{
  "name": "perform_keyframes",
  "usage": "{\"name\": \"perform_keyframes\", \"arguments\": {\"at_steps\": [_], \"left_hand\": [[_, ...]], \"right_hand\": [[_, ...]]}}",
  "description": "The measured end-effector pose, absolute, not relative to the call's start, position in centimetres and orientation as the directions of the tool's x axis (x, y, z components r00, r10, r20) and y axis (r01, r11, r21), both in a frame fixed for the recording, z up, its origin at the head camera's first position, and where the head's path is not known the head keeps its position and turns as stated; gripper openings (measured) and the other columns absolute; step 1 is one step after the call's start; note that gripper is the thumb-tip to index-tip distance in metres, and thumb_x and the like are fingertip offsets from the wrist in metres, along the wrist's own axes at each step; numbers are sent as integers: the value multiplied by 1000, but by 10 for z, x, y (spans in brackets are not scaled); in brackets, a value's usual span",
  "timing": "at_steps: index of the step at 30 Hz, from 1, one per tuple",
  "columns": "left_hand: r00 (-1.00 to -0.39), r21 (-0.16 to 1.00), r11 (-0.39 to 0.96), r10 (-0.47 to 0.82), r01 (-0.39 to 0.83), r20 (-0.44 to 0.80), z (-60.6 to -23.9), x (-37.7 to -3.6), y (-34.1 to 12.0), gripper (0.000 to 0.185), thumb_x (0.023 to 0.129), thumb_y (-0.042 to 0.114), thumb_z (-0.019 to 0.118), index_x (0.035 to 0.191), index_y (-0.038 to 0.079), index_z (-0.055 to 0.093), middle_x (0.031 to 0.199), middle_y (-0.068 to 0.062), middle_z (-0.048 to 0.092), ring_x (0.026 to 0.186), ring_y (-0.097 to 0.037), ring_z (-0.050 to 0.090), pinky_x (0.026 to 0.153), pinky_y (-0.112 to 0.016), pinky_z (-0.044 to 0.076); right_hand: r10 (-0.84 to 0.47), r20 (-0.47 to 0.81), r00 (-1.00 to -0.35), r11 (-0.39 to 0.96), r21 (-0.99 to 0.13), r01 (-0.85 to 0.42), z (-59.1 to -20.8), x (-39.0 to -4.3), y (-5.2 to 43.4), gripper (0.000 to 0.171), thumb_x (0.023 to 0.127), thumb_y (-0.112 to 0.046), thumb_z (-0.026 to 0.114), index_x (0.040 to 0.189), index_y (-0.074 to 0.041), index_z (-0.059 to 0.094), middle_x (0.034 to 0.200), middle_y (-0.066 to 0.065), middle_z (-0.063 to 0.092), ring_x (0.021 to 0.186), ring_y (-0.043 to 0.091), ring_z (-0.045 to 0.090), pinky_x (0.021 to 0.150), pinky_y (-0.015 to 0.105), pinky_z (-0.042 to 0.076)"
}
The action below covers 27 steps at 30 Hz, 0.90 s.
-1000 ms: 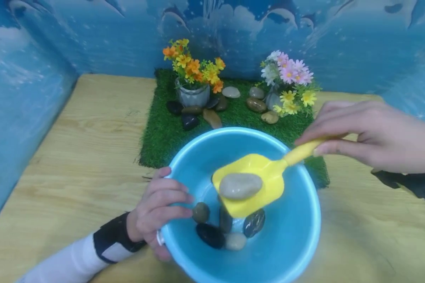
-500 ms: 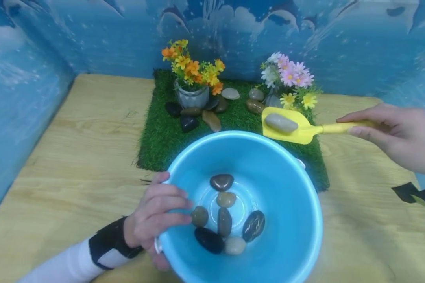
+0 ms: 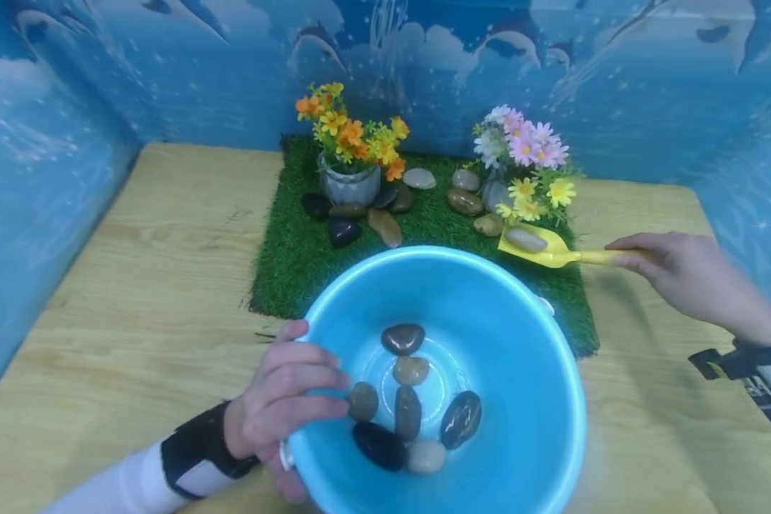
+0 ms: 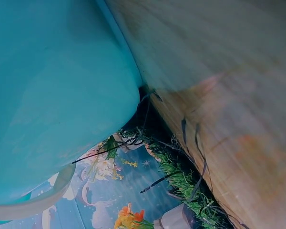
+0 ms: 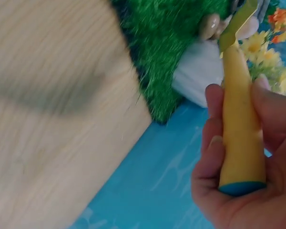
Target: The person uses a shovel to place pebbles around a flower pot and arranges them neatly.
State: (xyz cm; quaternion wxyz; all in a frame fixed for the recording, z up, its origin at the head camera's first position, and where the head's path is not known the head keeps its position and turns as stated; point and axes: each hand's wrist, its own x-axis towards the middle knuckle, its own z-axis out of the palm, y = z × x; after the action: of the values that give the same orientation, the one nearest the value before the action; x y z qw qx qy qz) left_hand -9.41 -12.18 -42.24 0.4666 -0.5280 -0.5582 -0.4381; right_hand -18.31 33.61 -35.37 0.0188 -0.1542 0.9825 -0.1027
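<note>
My right hand [image 3: 687, 278] grips the handle of a small yellow toy shovel [image 3: 552, 251]. On the shovel's blade lies a smooth grey stone [image 3: 525, 239], over the right part of the green turf mat, close in front of the flowers. In the right wrist view, fingers and thumb wrap the yellow handle [image 5: 241, 129]. My left hand [image 3: 295, 400] holds the left rim of a blue bucket [image 3: 433, 258], its fingers hooked over the edge. Several stones, including a black one [image 3: 379, 445] and a pale one [image 3: 426, 457], rest on the bucket's floor.
The turf mat [image 3: 283, 278] lies behind the bucket on a wooden table [image 3: 167, 285]. On it stand a pot [image 3: 352, 187] of orange flowers and another with pink and yellow flowers [image 3: 532, 146], with several stones [image 3: 465, 201] around them. Blue printed walls [image 3: 244, 86] enclose the back and sides.
The right hand has carried the shovel and its grey stone from above the bucket, back and right, and lowered it over the mat. The left hand stays on the rim.
</note>
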Motion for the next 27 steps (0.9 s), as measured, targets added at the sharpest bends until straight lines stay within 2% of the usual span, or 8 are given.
{"name": "perform_keyframes", "arguments": {"at_steps": [4,10,14,21,24,27], "left_hand": [[-5,-7,64,183,998,983,-424,-94,-123,61,99,57,38,88,3,65,89,-15,67,87,-32,58,106,-57,34],[-14,2,65,186,998,982,-426,-93,-124,61,100,57,38,88,4,65,89,-15,67,87,-32,58,106,-57,34],[-13,1,69,180,998,984,-426,-93,-123,61,100,57,38,88,4,65,89,-15,67,86,-32,58,106,-57,34],[2,-15,76,170,997,986,-427,-94,-122,61,100,57,37,86,4,65,88,-15,67,85,-32,59,105,-58,35],[3,-16,76,171,997,985,-428,-94,-122,61,99,58,37,86,4,65,88,-15,67,85,-32,59,105,-58,35],[-2,-10,68,178,998,984,-426,-95,-123,61,99,58,38,87,4,65,89,-15,67,86,-32,58,105,-59,34]], "right_hand": [[-294,-55,-954,945,-165,-282,-352,-192,343,29,103,-17,57,115,6,68,69,4,61,47,18,34,47,32,31],[-311,-195,-930,948,-131,-289,-340,-200,339,32,105,-17,50,117,8,66,84,12,70,56,17,51,51,36,39],[-341,-246,-907,940,-85,-330,-328,-206,333,30,105,-15,50,118,7,66,86,10,72,57,15,54,52,36,41],[-278,-342,-898,958,-38,-283,-310,-203,334,33,104,-18,53,118,10,65,82,7,70,66,22,62,53,40,45],[-260,-325,-909,962,-3,-274,-303,-190,336,31,102,-16,55,115,10,65,81,8,70,63,22,59,53,40,44],[-277,-198,-940,958,14,-285,-295,-170,334,25,98,-11,62,111,10,67,71,6,65,55,18,49,50,34,37]]}}
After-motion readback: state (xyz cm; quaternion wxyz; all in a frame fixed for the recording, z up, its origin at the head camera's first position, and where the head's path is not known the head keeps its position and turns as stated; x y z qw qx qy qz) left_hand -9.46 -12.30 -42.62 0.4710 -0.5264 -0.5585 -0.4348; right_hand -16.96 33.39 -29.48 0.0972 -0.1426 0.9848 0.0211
